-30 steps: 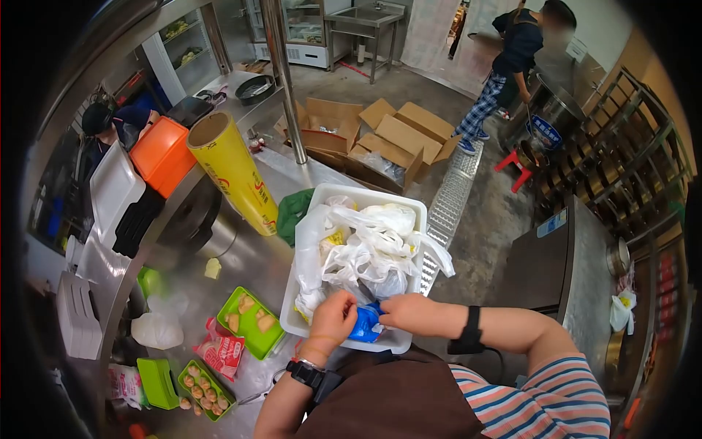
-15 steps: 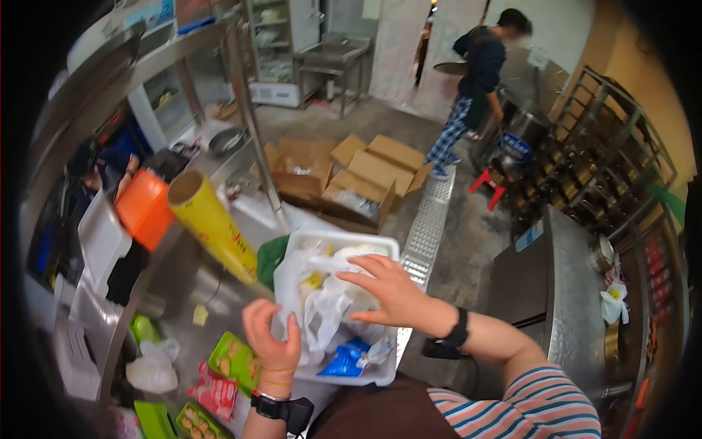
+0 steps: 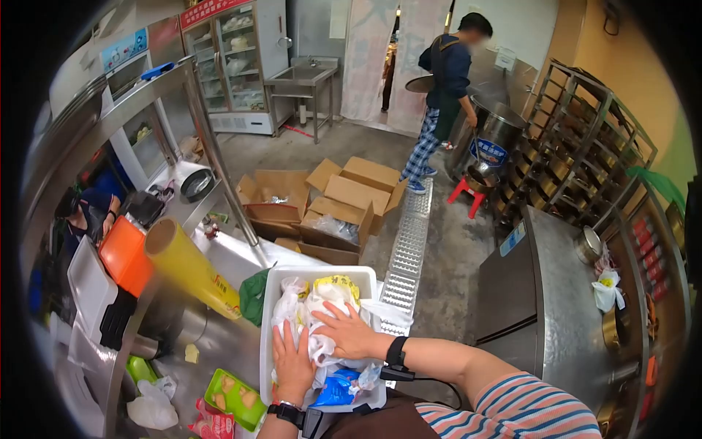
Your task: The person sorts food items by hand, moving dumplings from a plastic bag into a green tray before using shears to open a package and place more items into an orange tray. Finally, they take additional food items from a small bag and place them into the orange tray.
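Note:
A white plastic bin (image 3: 322, 270) sits at the front of the steel counter, filled with bags. My left hand (image 3: 294, 367) lies flat on the white plastic bags (image 3: 291, 295) inside it, fingers stretched out. Beside it, my right hand (image 3: 349, 335) rests on a white bag with yellow print (image 3: 338, 287), its fingers spread. Neither hand grips anything that I can see. Close to my wrists, a blue packet (image 3: 336, 389) shows at the near end of the bin. The bags hide the bottom of the bin.
On the counter are a yellow wrap roll (image 3: 191, 269), a green tray (image 3: 241, 406) with food pieces, a white bag (image 3: 153, 407) and a green bag (image 3: 254, 296). Cardboard boxes (image 3: 351, 197) stand on the floor. A person (image 3: 446, 95) is beside a large pot (image 3: 497, 121).
Both hands have come down from above the bin onto the bags. The loose white plastic over the bin's contents now lies lower, showing more bags. The view has tilted up.

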